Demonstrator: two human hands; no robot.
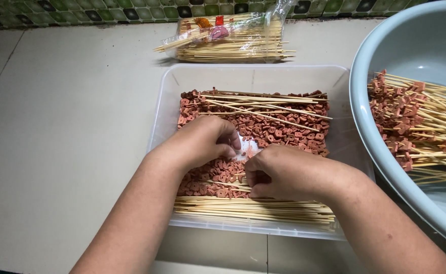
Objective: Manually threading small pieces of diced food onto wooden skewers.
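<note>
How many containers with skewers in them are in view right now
3: the clear plastic tub under both hands, the grey basin at right, and the plastic bag behind the tub. None seems hidden.

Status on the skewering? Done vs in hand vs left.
Done: a pile of loaded skewers lies in the grey basin. In hand: left hand and right hand work among the reddish pieces in the clear tray. Left: most pieces, the bare sticks along the tray's near edge, plus an opened stick packet.
</note>
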